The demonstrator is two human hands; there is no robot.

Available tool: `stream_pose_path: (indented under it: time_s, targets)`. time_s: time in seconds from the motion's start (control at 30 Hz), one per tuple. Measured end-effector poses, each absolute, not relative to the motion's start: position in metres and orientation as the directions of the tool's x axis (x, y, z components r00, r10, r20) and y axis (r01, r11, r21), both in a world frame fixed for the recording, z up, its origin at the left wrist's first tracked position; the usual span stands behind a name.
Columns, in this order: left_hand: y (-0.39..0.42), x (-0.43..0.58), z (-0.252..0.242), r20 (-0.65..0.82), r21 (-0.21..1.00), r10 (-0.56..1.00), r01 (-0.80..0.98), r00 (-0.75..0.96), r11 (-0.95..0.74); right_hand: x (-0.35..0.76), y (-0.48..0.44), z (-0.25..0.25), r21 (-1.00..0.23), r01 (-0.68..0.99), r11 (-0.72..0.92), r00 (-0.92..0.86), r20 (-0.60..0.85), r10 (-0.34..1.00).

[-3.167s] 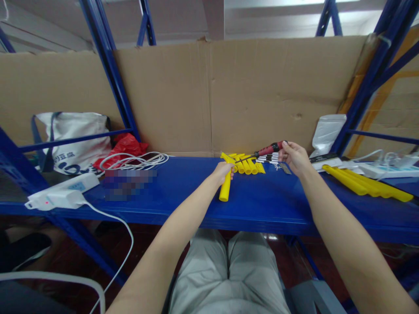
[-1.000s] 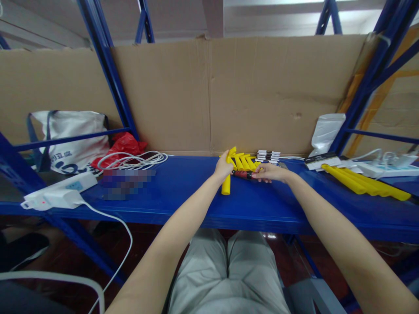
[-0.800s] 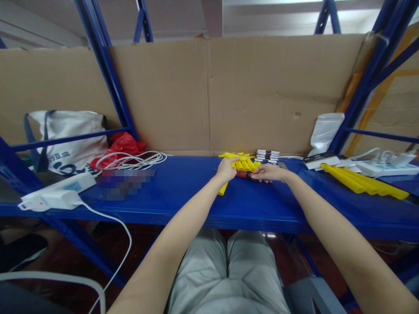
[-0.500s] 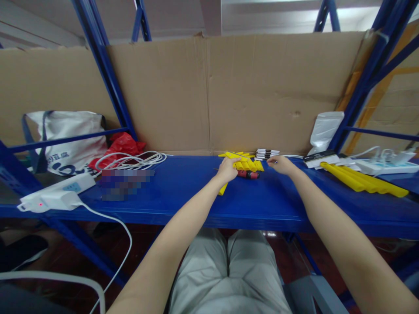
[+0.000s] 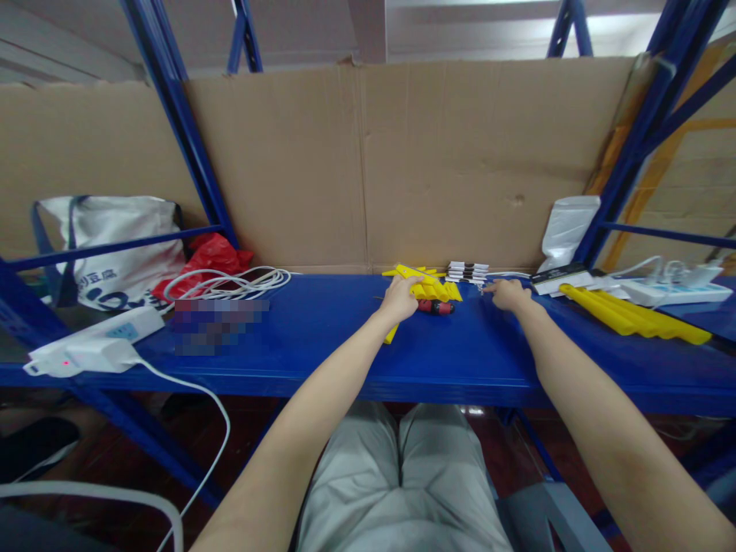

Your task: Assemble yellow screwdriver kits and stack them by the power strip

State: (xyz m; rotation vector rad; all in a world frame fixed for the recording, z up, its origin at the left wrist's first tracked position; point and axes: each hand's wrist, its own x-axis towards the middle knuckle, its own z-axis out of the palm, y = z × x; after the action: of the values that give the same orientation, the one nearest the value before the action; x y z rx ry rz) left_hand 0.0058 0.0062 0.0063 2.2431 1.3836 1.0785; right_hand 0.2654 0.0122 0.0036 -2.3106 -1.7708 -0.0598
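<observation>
smooth plastic yellow tube [image 5: 392, 334], glossy metal shelf [image 5: 322, 326]

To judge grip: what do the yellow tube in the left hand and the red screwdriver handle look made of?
Yellow tube: probably plastic, satin, with smooth, evenly coloured walls. Screwdriver handle: perhaps plastic or rubber, fairly matte, in red and black sections; too small to settle.
</observation>
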Motion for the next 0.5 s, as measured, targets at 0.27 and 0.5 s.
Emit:
stream_pose_path:
  time_s: [0.27,0.5]
  targets:
    - [0.0058,0.0055,0.0076,0.437,0.604,0.868,0.638,0.237,-0.478,0.2672,0.0182,-0.001,-0.116,0.968,-0.22,0.235,0.134,0.963]
    - [0.007,0.0079,0.007,0.407,0.605,0.871,0.633,0.274,-0.482,0.2634,0.0192,0.0007,-0.206,0.948,-0.242,0.28,0.176,0.944]
